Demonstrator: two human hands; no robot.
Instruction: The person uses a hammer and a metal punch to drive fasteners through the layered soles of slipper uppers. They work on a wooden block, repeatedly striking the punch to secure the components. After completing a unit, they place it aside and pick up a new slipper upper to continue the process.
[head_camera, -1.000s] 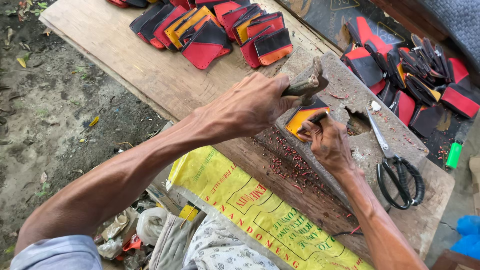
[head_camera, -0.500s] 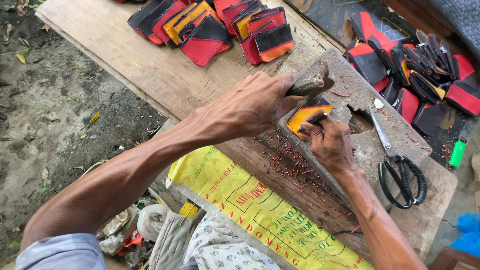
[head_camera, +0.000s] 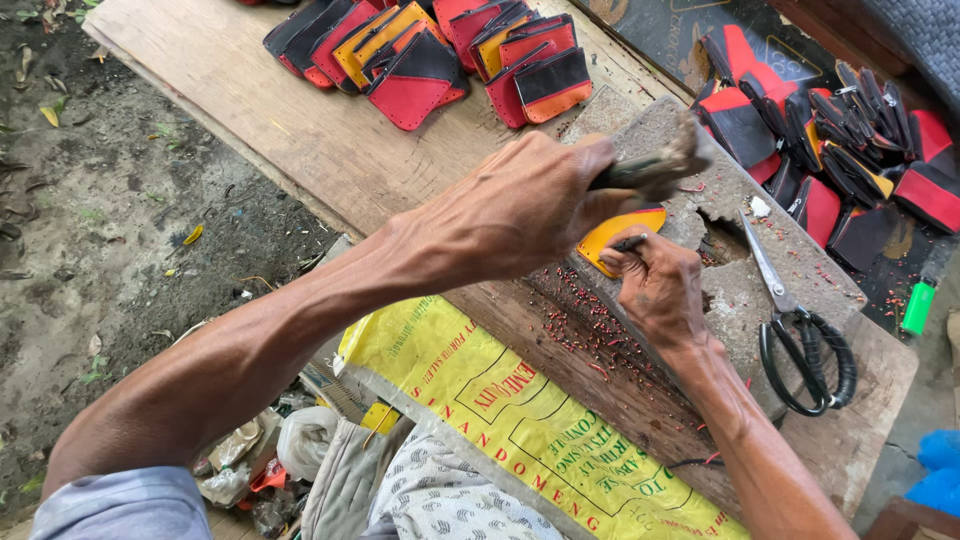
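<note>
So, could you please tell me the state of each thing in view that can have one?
Left hand: shut on the mallet, raised over the block.
Right hand: shut on a thin punch, tip on the yellow piece.
Yellow piece: flat on the block.
Block: chipped, cracked.
Scissors: closed, lying on the block.
Sack: spread flat.

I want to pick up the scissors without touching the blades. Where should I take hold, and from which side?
Grip the scissors by the black loop handles, coming from the near side of the grey slab. The handles lie toward the person and the closed blades point away toward the pile of red and black pieces. The right hand works just beside them, so keep clear of it.
</note>
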